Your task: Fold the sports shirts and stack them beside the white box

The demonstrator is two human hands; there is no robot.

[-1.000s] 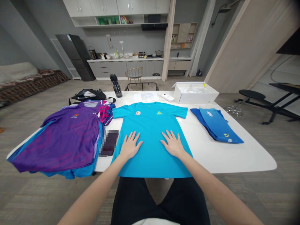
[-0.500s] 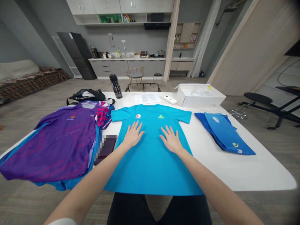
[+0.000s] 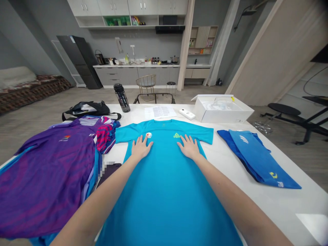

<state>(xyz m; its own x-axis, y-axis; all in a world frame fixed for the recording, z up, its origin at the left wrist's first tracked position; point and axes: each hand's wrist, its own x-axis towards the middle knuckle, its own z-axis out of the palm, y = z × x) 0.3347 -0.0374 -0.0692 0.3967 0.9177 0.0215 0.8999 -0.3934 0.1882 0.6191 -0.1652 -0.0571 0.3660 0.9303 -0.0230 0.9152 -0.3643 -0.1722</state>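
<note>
White tabletop (image 3: 282,205) stretches out below a kitchen counter (image 3: 135,65) at the far wall. On it a turquoise T-shirt (image 3: 164,194) lies flat and spread, collar away, its lower part running out of view. Both hands rest palm-down on the chest, well apart, fingers spread, gripping nothing: the left hand (image 3: 140,147) just below the round badge, the right hand (image 3: 189,147) below the green logo. Pressing while sliding could ruck the thin fabric or drag the shirt out of square. Its left sleeve lies just beside a striped pink-and-navy bundle (image 3: 105,138), which could catch it, and beyond sits a purple jersey (image 3: 48,181). A dark, pixelated object (image 3: 109,172) lies at the shirt's side, where a shifting hem could nudge it. Folded blue clothing (image 3: 256,157) lies well apart on the right.
</note>
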